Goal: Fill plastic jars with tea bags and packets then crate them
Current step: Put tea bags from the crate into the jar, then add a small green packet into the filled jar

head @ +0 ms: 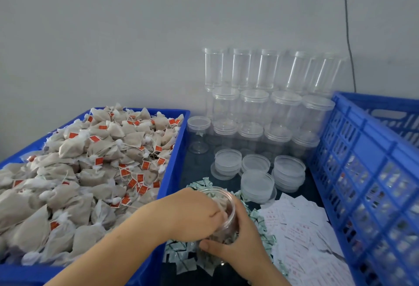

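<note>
A clear plastic jar (pixel 223 208) stands low in the middle, partly filled with beige tea bags. My right hand (pixel 238 240) grips the jar round its side from the right, thumb across the front. My left hand (pixel 192 213) is over the jar's mouth with its fingers curled down inside; what they hold is hidden. A blue tray (pixel 174 159) on the left is heaped with tea bags (pixel 90 161) bearing red tags. Small green-and-white packets (pixel 179 254) lie around the jar. White packets with red print (pixel 303 233) lie to its right.
Several empty clear jars (pixel 256 109) are stacked against the grey wall at the back. Stacks of clear lids (pixel 256 183) sit in front of them. A blue slatted crate (pixel 371 172) on the right holds filled jars, seen through its side. A black cable hangs down the wall.
</note>
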Action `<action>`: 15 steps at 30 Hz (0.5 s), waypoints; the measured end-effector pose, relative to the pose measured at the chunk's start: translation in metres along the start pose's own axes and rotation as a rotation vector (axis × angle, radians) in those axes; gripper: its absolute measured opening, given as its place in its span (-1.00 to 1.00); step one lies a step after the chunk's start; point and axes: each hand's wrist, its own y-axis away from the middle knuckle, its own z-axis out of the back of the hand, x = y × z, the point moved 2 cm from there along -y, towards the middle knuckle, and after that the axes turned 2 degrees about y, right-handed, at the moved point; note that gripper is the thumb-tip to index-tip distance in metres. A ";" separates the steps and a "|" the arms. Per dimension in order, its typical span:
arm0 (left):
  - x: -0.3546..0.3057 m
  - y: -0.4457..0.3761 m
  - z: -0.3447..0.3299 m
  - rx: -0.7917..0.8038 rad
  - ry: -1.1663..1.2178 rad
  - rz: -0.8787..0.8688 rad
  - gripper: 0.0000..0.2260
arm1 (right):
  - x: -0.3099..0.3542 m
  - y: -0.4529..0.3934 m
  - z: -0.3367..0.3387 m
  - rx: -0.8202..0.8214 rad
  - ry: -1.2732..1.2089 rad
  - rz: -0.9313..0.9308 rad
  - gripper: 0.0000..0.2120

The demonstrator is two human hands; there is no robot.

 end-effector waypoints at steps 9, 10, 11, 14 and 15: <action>0.006 -0.026 0.003 -0.592 0.326 -0.023 -0.85 | -0.004 0.014 0.040 -0.103 0.086 0.048 -0.06; 0.013 -0.032 0.002 -0.595 0.311 0.028 -0.84 | -0.006 0.016 0.044 -0.112 0.095 0.053 -0.06; 0.020 -0.038 -0.003 -0.533 0.257 0.087 -0.82 | -0.007 0.019 0.046 -0.122 0.105 0.057 -0.05; 0.038 -0.053 -0.025 -0.148 0.009 0.231 -0.66 | -0.010 0.027 0.053 -0.146 0.126 0.069 -0.10; 0.041 -0.056 -0.033 -0.045 -0.034 0.255 -0.62 | -0.012 0.029 0.054 -0.148 0.131 0.063 -0.11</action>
